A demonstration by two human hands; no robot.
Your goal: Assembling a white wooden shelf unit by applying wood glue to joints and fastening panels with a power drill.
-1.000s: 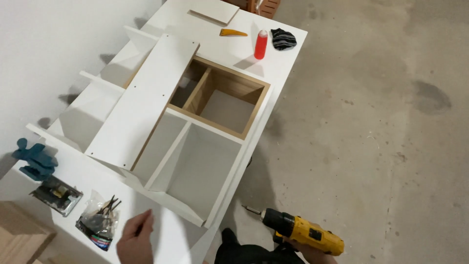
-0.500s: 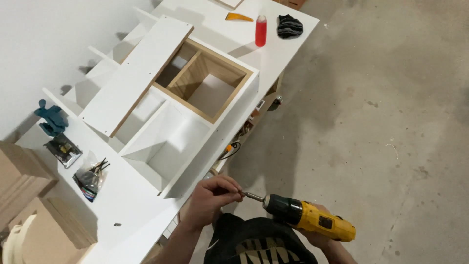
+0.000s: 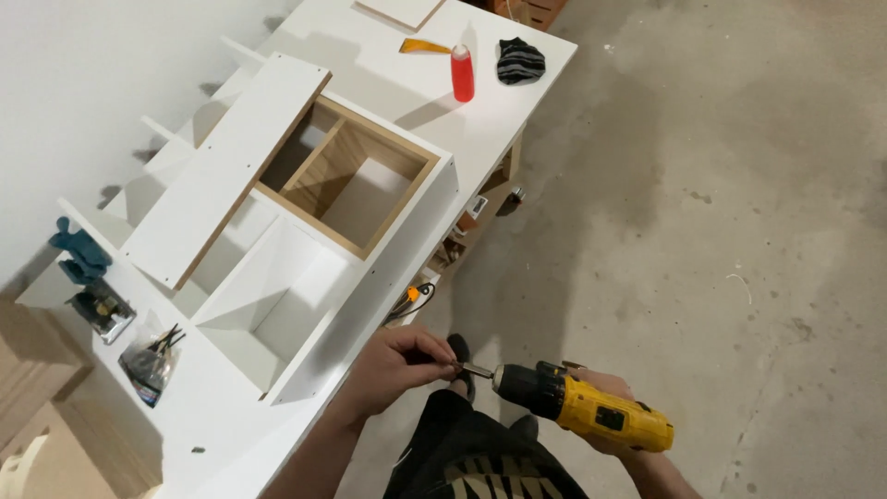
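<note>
both hands meeting below desk (image 3: 517, 120) edge: right hand (image 3: 605, 407) gripping yellow-black drill (image 3: 582, 411), left hand (image 3: 397, 370) fingers (image 3: 434, 356) pinching its silver bit (image 3: 477, 371).

Bright, even indoor light from above-left casts soft shadows rightward from the bottle (image 3: 463, 73) and cabinet (image 3: 314, 231) across the desk (image 3: 517, 55) onto the floor (image 3: 721, 185), with mild glare on white panels and sharp focus throughout.

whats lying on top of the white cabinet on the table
A long white board lies slantwise across the white cabinet, covering part of its compartments. What is under the board cannot be seen; the open wood-lined compartment looks empty.
</note>
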